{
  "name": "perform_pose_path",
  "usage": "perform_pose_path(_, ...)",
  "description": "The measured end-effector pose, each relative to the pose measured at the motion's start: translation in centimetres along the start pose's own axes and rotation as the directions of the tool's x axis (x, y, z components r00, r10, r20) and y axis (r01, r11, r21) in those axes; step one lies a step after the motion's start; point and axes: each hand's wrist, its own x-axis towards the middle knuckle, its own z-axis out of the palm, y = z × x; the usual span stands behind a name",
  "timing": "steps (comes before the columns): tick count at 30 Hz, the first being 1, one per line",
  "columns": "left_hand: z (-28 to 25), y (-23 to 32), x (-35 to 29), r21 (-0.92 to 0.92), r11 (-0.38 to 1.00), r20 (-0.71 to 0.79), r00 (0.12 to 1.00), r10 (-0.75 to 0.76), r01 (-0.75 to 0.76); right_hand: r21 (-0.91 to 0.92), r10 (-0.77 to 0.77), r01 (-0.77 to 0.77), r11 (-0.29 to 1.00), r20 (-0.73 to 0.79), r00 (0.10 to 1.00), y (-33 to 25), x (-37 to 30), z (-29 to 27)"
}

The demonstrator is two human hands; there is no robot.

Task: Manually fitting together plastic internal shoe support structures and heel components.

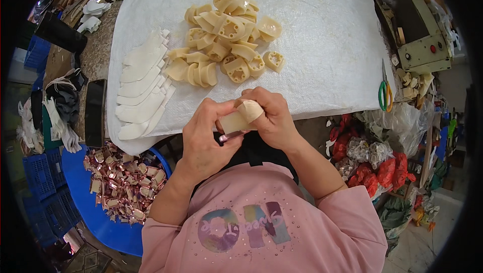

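Note:
Close in front of my body, both hands hold one small shoe heel with a cream face and a shiny pink edge. My left hand grips it from the left, thumb underneath and fingers curled behind. From the other side, my right hand closes around it. A pale rounded cover sits at the right thumb; whether it is on the thumb or part of the heel, I cannot tell. Beyond the hands lies a pile of cream moulded cup-shaped pieces. White cut strips overlap in a fanned row left of it.
A white woven sheet covers the table. Green-and-orange-handled scissors lie at its right edge, a dark phone at the left. A blue tub holds many pink metallic heels. Red bags crowd the lower right.

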Motion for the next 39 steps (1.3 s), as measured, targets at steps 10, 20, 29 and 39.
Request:
perform_pose_path(10,0.9,0.9,-0.3,0.210,0.974,-0.119,0.986,0.117,-0.090,0.489,0.152,-0.189,0.852,0.114,0.982,0.5,-1.0,1.1)
perform_pose_path(20,1.6,0.2,-0.6,0.279,0.960,-0.310,0.944,0.112,-0.023,0.777,0.291,-0.251,0.577,0.091,0.952,-0.2,-1.6,2.9)
perform_pose_path(29,2.1,-1.4,-0.7,0.374,0.923,-0.368,0.898,0.241,-0.094,0.261,0.194,-0.179,0.948,-0.029,0.981,0.9,-1.2,3.3)
perform_pose_path(39,1.6,-1.3,-1.4,0.324,0.944,-0.431,0.877,0.212,-0.069,0.772,0.240,-0.302,0.559,0.198,0.950,0.9,-0.9,4.0)
